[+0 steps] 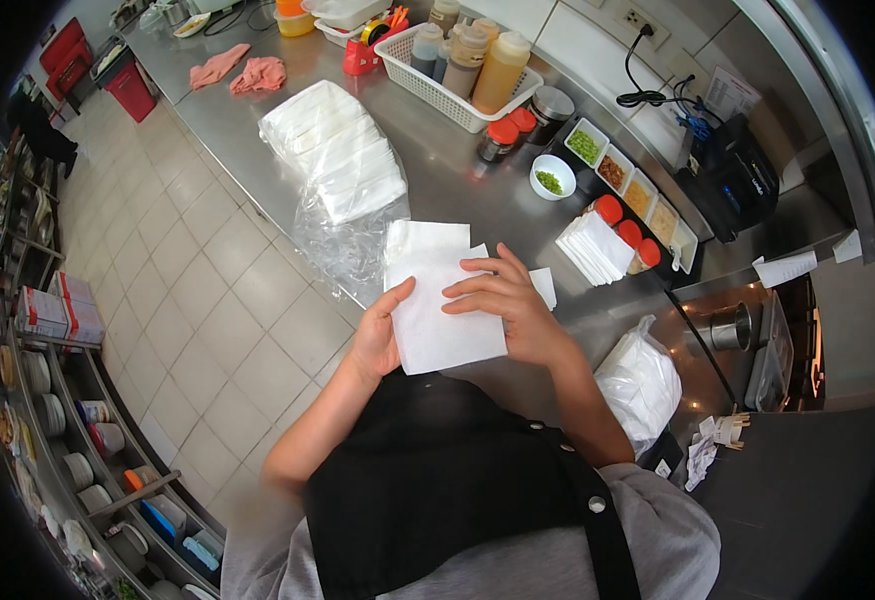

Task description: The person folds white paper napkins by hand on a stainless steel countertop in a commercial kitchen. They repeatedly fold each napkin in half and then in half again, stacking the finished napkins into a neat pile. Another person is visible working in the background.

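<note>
White paper napkins (pixel 448 322) are held up in front of my black apron. My left hand (pixel 385 330) grips their left edge, thumb on the front face. The spread fingers of my right hand (pixel 501 304) lie across the front face near the right edge; whether they press on the paper is unclear. Behind them, on the steel counter, another white napkin (pixel 544 288) shows partly to the right. A clear plastic bag of stacked napkins (pixel 332 154) lies beyond my left hand. Farther right, a neat pile of folded napkins (pixel 596 247) leans by red-lidded jars (pixel 628 234).
On the counter (pixel 452 187) stand a white basket (pixel 437 94) of squeeze bottles, a bowl of chopped greens (pixel 553 178) and a row of topping containers (pixel 636 196). A white plastic bag (pixel 640 382) sits near my right elbow. Shelves of dishes (pixel 99 457) stand left, and a person (pixel 39 131) is far back.
</note>
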Available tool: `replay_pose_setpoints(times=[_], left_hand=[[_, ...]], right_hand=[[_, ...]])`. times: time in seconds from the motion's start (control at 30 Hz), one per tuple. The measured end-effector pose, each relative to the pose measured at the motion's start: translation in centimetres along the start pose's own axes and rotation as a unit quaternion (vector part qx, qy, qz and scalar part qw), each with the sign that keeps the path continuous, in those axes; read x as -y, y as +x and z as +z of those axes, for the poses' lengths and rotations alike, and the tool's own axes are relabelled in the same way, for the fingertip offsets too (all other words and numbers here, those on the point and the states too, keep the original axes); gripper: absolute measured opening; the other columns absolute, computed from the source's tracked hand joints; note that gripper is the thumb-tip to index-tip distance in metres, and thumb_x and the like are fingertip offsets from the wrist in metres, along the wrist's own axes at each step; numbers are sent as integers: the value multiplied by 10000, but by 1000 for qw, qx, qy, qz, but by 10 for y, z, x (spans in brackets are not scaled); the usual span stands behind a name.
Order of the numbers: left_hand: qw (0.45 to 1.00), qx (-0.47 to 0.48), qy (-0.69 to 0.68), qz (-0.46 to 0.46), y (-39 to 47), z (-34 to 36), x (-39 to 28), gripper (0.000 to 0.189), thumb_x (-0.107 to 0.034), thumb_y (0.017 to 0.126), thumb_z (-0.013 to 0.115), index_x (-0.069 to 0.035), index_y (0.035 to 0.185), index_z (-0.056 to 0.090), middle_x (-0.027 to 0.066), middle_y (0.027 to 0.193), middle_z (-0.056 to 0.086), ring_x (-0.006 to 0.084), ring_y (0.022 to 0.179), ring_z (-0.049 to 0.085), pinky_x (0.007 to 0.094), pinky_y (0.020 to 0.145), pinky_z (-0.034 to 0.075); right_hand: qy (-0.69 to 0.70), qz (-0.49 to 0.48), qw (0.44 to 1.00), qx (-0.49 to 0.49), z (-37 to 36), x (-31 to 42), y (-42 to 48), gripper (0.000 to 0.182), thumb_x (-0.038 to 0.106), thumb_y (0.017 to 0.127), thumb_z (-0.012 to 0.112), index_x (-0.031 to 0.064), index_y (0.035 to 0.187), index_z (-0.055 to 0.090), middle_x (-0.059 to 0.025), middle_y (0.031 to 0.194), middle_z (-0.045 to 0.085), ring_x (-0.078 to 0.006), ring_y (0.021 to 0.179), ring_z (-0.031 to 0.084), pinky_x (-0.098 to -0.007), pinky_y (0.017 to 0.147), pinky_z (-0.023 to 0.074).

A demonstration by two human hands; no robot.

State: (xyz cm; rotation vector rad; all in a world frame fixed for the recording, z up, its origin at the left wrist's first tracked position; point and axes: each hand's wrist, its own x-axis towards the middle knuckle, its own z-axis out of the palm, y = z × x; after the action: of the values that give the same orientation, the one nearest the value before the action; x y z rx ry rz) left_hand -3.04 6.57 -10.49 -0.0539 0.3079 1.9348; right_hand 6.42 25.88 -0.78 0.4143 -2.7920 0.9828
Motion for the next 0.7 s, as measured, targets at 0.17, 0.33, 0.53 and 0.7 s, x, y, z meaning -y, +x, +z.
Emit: replay_pose_setpoints(times=[0.17, 0.33, 0.53, 0.7], left_hand=[[994, -20, 64, 91, -8, 7, 9, 551, -242, 974, 474, 28, 1439, 351, 193, 1374, 517, 322, 1253, 535, 465, 1070, 435], [992, -41, 66, 100, -24, 22, 1, 714, -210, 851, 505, -17, 1499, 277, 204, 1453, 435, 365, 1349, 430, 519, 1120, 364], [990, 95, 4, 105, -19, 46, -14, 889, -239, 746, 498, -134, 1572, 188, 204, 1539, 317, 387, 1399, 359, 511, 1153, 296], [981, 120, 86, 128, -26, 57, -20, 953, -220, 688, 488, -105, 1575, 160, 195, 1568, 278, 365, 1422, 335, 471, 1176, 264]], right_hand=[[132, 47, 986, -92, 4, -4, -5, 313, 26, 690, 737, 170, 967, 750, -23, 1245, 631, -253, 1192, 524, -469, 1104, 297], [88, 3, 990, -112, -1, 14, 4, 335, -35, 620, 682, 180, 868, 750, -34, 1348, 559, -292, 1264, 448, -413, 1089, 332], [-34, -47, 998, -22, -13, 19, 4, 304, -3, 626, 726, 189, 860, 748, -29, 1431, 521, -290, 1306, 423, -427, 1087, 332], [73, 35, 990, -112, -7, 27, 4, 170, 108, 701, 813, 123, 854, 740, -35, 1101, 669, -243, 1085, 532, -364, 944, 417]])
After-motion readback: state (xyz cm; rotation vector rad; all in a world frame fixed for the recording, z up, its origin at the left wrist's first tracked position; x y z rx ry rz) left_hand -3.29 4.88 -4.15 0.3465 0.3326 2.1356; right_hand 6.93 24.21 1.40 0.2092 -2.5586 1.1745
